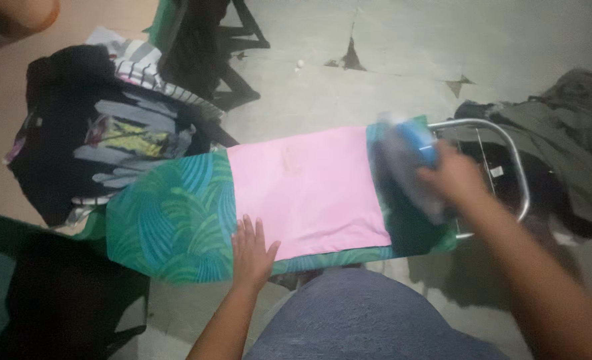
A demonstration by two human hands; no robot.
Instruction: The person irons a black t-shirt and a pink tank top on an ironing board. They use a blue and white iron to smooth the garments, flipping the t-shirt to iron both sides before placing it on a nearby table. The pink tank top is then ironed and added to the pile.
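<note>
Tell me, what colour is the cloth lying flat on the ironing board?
The cloth is plain light pink, seen in the head view.

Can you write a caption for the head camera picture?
Left hand flat on pink cloth, right hand gripping a blue iron.

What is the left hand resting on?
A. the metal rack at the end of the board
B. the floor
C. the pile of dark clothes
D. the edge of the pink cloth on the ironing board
D: the left hand lies flat, fingers spread, on the near edge of the pink cloth spread over the green-patterned ironing board, while the right hand holds the blue iron.
</note>
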